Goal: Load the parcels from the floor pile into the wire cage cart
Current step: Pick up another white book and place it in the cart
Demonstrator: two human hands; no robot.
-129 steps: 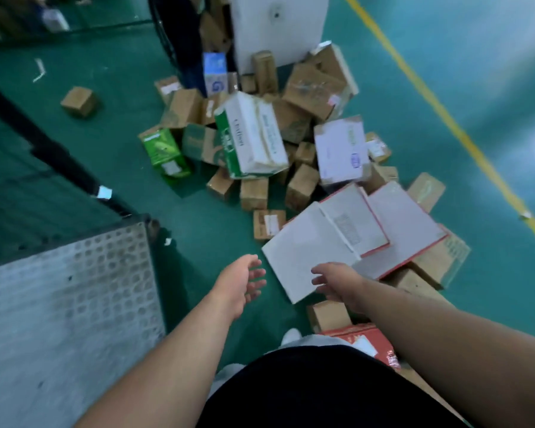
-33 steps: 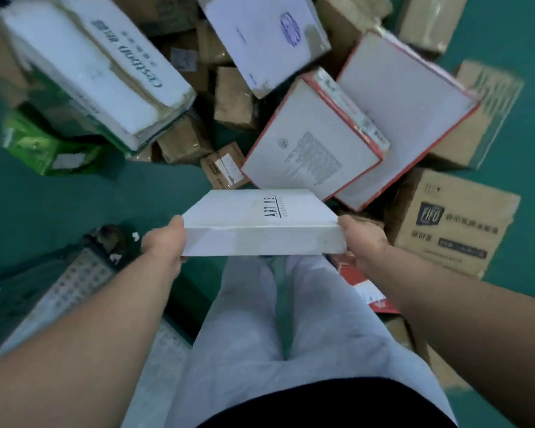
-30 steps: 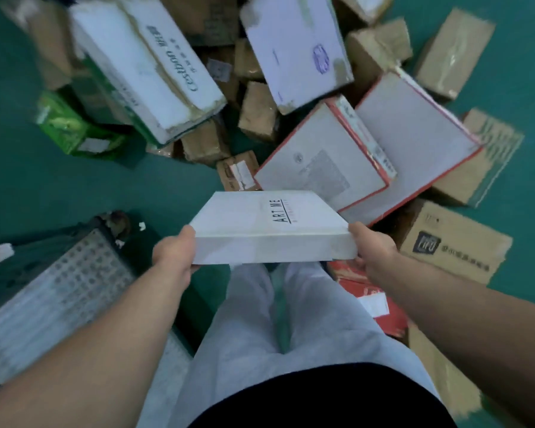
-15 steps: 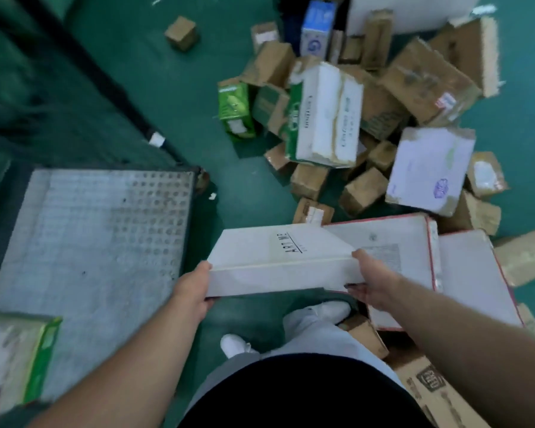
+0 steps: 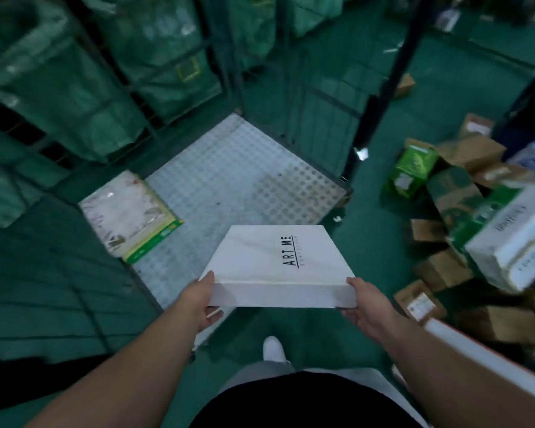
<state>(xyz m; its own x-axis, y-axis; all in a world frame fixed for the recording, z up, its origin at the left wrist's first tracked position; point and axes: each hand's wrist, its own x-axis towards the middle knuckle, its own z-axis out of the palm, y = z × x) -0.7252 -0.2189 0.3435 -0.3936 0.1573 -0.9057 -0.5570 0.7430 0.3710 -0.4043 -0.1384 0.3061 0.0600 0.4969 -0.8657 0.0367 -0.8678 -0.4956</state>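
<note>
The flat white cardboard box (image 5: 278,257) looked matt and smooth; the cart's grey metal floor (image 5: 229,177) was embossed with raised dots.

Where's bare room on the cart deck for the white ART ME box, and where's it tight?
Most of the cart deck is bare, from the green-edged pack in its left corner across to the far wire walls. The ART ME box, gripped by left hand and right hand, hangs over the near edge. Crowded: the parcel pile on the right.

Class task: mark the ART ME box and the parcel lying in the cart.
ART ME box (image 5: 260,257): head view, middle of its top face.
parcel in the cart (image 5: 125,210): head view, its top face.
</note>
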